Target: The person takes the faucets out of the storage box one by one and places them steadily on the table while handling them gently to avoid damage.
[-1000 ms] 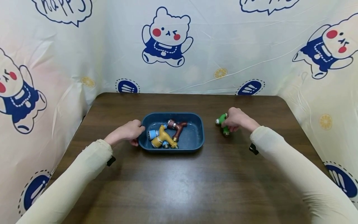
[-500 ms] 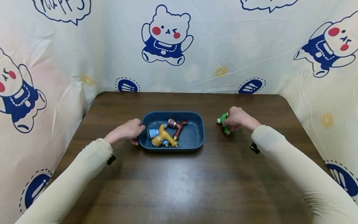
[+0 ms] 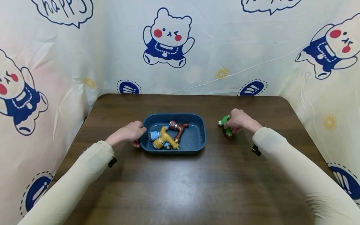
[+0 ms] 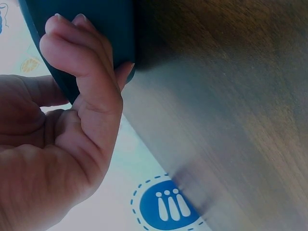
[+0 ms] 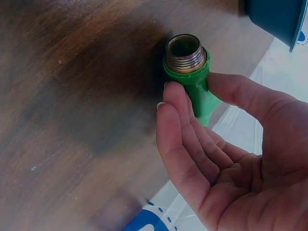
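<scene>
Your left hand (image 3: pixel 129 132) is at nine o'clock on the dark blue tray (image 3: pixel 195 137), fingers curled to grip its smooth, rounded end wall. Your right hand (image 3: pixel 241 119) pinches the green fitting (image 3: pixel 224 120) between thumb and fingertips, off the tray's three o'clock end and apart from it. This fitting is a branched, glossy tube; in the right wrist view its ribbed metal thread (image 5: pixel 189 63) rings a round, hollow mouth. Whether it bears on the table (image 3: pixel 180 187) or is lifted, you cannot tell.

Inside the tray, a yellow fitting (image 3: pixel 166 136) lies towards eight o'clock, its fluted knob low, over a light-blue fitting (image 3: pixel 154 135) whose ridged knob points to nine. A brown fitting (image 3: pixel 180 129) bends towards two o'clock, its ribbed, silvery-edged knob near twelve. Dark wood grain streaks the glossy table; the printed sheet (image 3: pixel 225 40) behind is creased.
</scene>
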Tool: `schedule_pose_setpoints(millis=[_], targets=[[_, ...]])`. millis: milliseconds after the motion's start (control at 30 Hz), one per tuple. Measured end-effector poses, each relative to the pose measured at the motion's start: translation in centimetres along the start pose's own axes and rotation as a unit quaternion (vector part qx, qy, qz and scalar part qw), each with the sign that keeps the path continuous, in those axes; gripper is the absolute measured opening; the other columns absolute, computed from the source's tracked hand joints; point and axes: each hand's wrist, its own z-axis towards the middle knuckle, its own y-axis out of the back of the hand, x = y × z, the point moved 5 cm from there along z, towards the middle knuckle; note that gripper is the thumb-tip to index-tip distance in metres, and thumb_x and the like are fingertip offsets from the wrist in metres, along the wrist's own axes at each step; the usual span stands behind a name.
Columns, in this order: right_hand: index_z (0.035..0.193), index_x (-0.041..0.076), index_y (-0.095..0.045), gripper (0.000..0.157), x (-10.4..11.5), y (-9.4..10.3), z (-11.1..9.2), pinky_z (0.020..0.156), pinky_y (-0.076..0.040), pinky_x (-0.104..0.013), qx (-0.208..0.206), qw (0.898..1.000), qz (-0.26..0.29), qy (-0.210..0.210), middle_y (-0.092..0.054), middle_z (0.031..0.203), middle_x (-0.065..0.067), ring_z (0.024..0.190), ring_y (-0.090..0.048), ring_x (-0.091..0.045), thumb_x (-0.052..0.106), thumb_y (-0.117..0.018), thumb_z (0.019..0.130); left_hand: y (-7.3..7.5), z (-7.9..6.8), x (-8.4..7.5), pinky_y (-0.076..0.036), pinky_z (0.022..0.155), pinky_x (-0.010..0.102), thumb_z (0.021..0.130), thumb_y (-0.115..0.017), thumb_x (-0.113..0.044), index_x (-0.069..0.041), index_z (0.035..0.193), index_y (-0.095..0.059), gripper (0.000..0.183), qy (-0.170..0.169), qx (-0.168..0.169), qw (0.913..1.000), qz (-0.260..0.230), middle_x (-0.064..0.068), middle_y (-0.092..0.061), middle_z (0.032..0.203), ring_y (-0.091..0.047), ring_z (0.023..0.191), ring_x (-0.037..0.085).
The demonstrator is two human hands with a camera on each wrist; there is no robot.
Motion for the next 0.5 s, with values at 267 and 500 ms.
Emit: schedule_pose_setpoints(millis=[267,500], targets=[[0.084,-0.003,-0.070,0.022,-0.15,-0.02,0.09,0.064,-0.064,-0.038,0.001,1.000,0.000,-0.003,-0.071,0.071,-0.013,0.063,-0.072,-0.021,0.016,-0.076,0.093,0.04,-0.07,0.02,-0.061,0.054,0.031,0.112,-0.036,-0.011,0.017,0.130,-0.046,0.035,0.008,-0.002,1.0000,0.001,0.018,-0.063,0.075,-0.066,0.052,0.017],[0.082,-0.002,-0.071,0.022,-0.33,0.04,0.18,0.063,-0.064,-0.037,-0.003,1.000,-0.006,-0.001,-0.070,0.069,-0.012,0.061,-0.071,-0.020,0.016,-0.076,0.093,0.05,0.00,0.06,-0.061,0.054,0.031,0.112,-0.036,-0.011,0.017,0.129,-0.046,0.034,0.010,-0.002,1.0000,-0.001,0.018,-0.063,0.074,-0.066,0.052,0.017]])
